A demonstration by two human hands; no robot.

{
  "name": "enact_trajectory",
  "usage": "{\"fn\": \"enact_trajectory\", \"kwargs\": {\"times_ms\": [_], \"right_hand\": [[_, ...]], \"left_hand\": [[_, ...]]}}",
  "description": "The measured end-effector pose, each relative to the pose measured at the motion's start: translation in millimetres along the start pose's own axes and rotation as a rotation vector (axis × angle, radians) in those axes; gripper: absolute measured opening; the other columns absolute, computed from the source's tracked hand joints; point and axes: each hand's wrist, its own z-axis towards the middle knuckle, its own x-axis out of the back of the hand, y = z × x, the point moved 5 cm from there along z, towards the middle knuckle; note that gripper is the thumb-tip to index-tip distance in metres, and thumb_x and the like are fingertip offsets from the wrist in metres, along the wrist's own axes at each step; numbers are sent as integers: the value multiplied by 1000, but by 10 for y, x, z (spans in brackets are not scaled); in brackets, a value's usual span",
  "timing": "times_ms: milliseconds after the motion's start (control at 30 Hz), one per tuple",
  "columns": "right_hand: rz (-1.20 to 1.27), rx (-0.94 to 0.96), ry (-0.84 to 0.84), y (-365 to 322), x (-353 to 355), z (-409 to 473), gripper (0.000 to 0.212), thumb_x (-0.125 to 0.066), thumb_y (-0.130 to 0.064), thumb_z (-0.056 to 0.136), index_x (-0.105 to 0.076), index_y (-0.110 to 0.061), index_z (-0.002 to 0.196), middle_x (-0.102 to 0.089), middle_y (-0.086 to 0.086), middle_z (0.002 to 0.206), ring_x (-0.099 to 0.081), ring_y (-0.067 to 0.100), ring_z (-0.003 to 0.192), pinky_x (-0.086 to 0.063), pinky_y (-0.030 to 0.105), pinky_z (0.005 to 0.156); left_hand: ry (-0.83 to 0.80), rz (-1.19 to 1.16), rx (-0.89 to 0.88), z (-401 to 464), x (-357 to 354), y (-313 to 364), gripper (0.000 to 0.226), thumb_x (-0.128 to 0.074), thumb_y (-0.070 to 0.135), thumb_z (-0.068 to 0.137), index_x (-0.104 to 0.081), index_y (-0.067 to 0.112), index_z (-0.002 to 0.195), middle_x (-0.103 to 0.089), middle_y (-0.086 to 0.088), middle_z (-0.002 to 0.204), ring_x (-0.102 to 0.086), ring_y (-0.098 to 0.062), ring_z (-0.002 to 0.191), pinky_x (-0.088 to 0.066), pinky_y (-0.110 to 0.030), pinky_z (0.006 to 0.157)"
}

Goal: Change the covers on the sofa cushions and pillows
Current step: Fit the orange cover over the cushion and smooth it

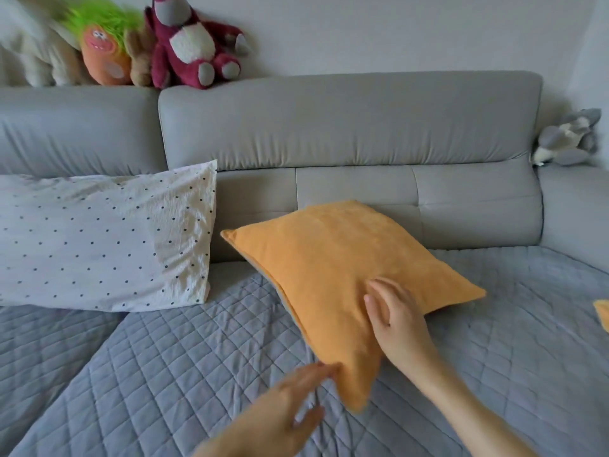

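An orange cushion (333, 268) lies tilted on the sofa seat, its far corner leaning against the grey backrest. My right hand (393, 318) rests on its near part with fingers spread and fairly straight. My left hand (290, 407) reaches toward the cushion's near corner with straight fingers; its fingertips touch the cushion's edge. To the left, a white pillow with black dots (102, 239) leans against the backrest.
A grey quilted cover (164, 357) spreads over the seat. Several plush toys (191, 44) sit on top of the backrest at the left. A grey plush toy (566, 138) lies on the right armrest. A bit of orange fabric (602, 313) shows at the right edge.
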Motion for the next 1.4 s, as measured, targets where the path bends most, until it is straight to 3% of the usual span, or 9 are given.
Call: {"fn": "enact_trajectory", "kwargs": {"times_ms": [167, 300, 500, 633, 867, 1033, 1133, 1267, 1400], "right_hand": [[-423, 195, -171, -171, -123, -284, 75, -36, -72, 77, -51, -20, 130, -43, 2, 142, -39, 25, 131, -41, 52, 98], [-510, 321, -240, 132, 81, -265, 77, -65, -58, 69, -46, -21, 134, -41, 2, 145, -30, 23, 133, -45, 57, 92], [-565, 249, -37, 518, 660, -150, 40, -60, -33, 84, -62, -12, 118, -55, 7, 124, -49, 27, 118, -42, 42, 98], [-620, 334, -164, 400, 340, -265, 73, -68, -54, 70, -51, -14, 128, -50, 10, 133, -41, 28, 127, -37, 50, 103], [-732, 341, -156, 417, 199, 206, 112, -80, -62, 48, -38, -12, 138, -45, 12, 139, -40, 31, 130, -30, 53, 105], [-795, 472, -224, 509, -109, 469, 120, -82, -60, 42, -33, -9, 139, -48, 18, 136, -46, 32, 126, -32, 56, 103], [-790, 505, -204, 599, -272, 513, 107, -83, -56, 45, -43, -8, 132, -54, 17, 126, -53, 32, 114, -44, 50, 94], [-743, 459, -127, 731, -608, 592, 68, -83, -32, 48, -60, -8, 107, -64, 9, 100, -61, 27, 87, -49, 39, 74], [-728, 342, -125, 782, -848, 684, 32, -73, -3, 43, -58, -11, 70, -56, 3, 60, -55, 22, 54, -40, 27, 49]], "left_hand": [[111, 136, -223, 230, -35, 154, 38, -43, 10, 83, -68, 24, 108, -65, 14, 112, -54, 3, 108, -44, -23, 92], [432, 499, -231, 184, 228, -85, 34, -49, 9, 79, -62, 26, 105, -62, 12, 103, -56, -9, 95, -47, -29, 76], [465, 863, -18, 320, 471, -233, 88, -79, 40, 66, -35, 23, 140, -42, -10, 141, -38, -32, 129, -32, -54, 105], [392, 939, 56, 543, 306, -237, 101, -78, 50, 64, -27, 24, 147, -35, -15, 146, -33, -36, 134, -27, -62, 105], [533, 925, 159, 596, 494, -433, 98, -83, 18, 56, -35, 13, 140, -42, -18, 142, -38, -38, 131, -33, -65, 99], [497, 971, 168, 978, 420, -487, 135, -86, 59, 32, -27, 16, 146, -29, -20, 149, -26, -40, 136, -13, -70, 102], [517, 993, 148, 1251, 397, -618, 115, -86, 50, 45, -34, 15, 141, -45, -18, 137, -42, -39, 123, -26, -63, 98], [605, 974, 48, 1565, 339, -771, 56, -80, 11, 59, -58, 5, 110, -61, -12, 90, -60, -28, 76, -48, -38, 62], [493, 926, 89, 1805, 376, -879, 33, -77, 0, 46, -57, 10, 71, -55, -1, 55, -52, -20, 40, -24, -21, 36]]}}
